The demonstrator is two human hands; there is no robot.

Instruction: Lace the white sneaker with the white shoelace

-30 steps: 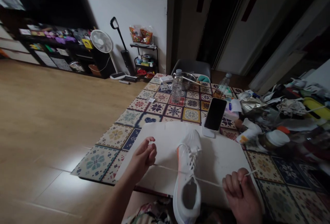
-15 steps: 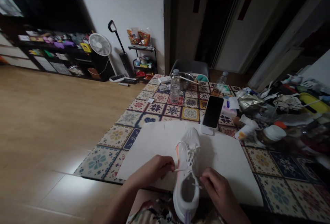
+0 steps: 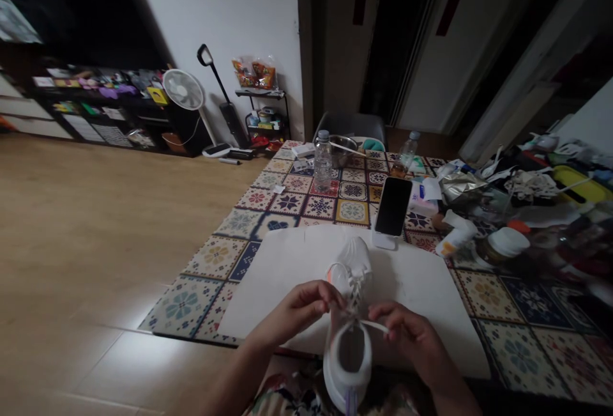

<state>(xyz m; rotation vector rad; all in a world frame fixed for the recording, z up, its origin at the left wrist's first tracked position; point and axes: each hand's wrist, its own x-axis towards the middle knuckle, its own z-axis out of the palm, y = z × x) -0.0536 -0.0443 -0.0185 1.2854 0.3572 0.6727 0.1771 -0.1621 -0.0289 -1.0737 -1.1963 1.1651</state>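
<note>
Centrally, shoe: white knit sneaker [image 3: 350,339] with an orange heel-side accent, on a white board [image 3: 287,262].
Lace: flat white lace [image 3: 374,325] runs between both sets of fingertips.
Left hand [image 3: 299,310]: pinching the lace.
Right hand [image 3: 412,339]: pinching the lace end.
Beyond fingers: black phone [image 3: 393,206] propped upright, patterned tablecloth [image 3: 502,314].
Writing: none readable.

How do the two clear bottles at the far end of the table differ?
The nearer bottle stands upright on the patterned tablecloth, with a pale cap. The farther bottle leans in the picture, looks smaller, and holds something amber at its bottom; the nearer looks colourless. Both are clear plastic and capped.
</note>
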